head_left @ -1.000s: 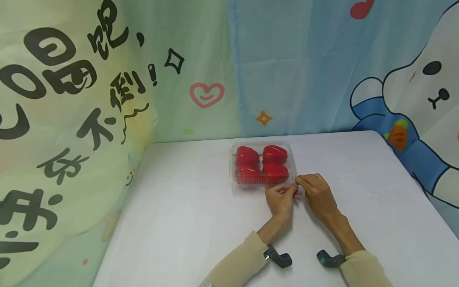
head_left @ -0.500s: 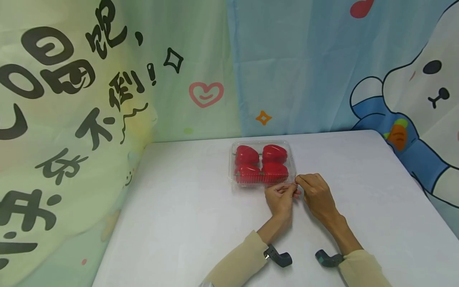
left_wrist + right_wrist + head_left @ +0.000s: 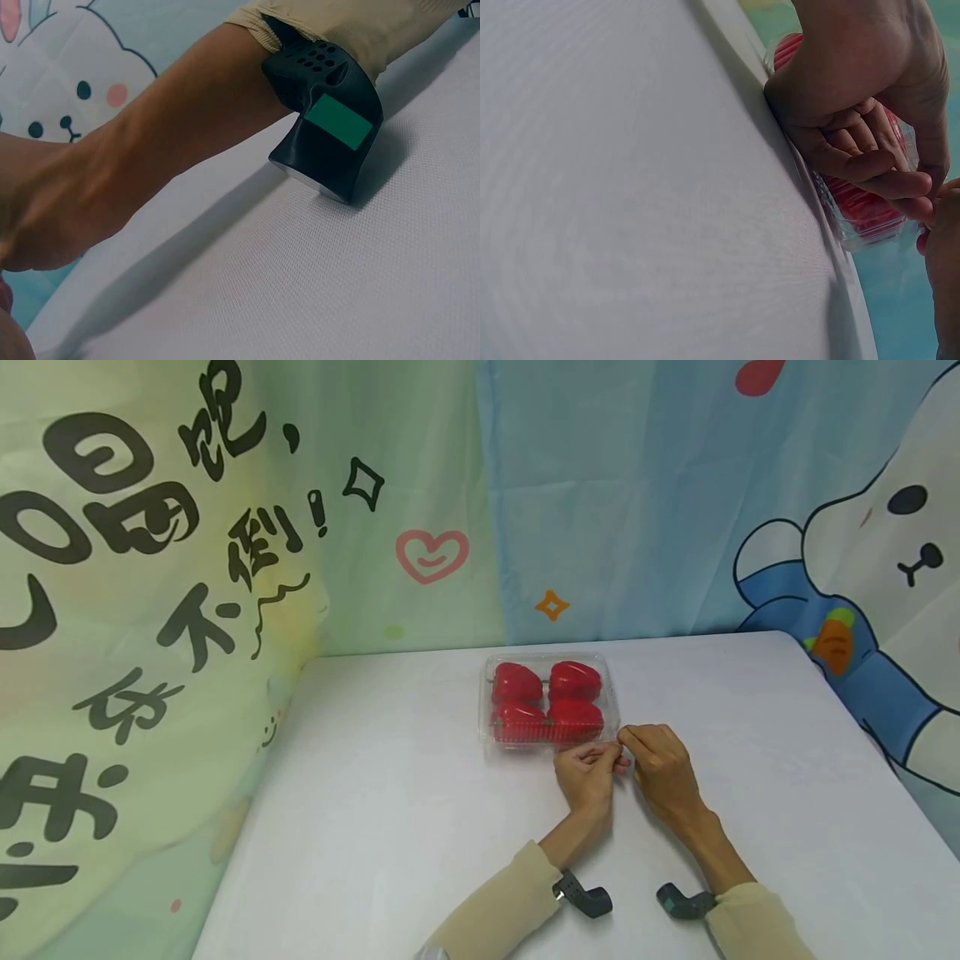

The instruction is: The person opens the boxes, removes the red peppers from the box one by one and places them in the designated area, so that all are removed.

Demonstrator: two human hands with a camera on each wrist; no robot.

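A clear plastic clamshell box (image 3: 487, 747) of red bell peppers (image 3: 576, 682) sits toward the back of the table. At its front right corner my left hand (image 3: 587, 779) pinches the edge with thumb and forefinger, the other fingers loosely bent. My right hand (image 3: 662, 770) meets it there, thumb and forefinger pinching the same corner. In the right wrist view, the left hand (image 3: 855, 90) covers much of the box's ribbed side, and the right hand (image 3: 946, 262) enters at the right edge; the fingertips hide the gripped spot. The left wrist view mostly shows the right forearm (image 3: 157, 127).
A white cloth covers the table (image 3: 390, 793). Printed curtains (image 3: 630, 502) hang behind and along the left side. Dark wrist cameras (image 3: 588, 897) jut from both sleeves, above the table's near part.
Both hands stay at the box's corner, with the right wrist and forearm shifting very slightly left. The box and peppers keep their place.
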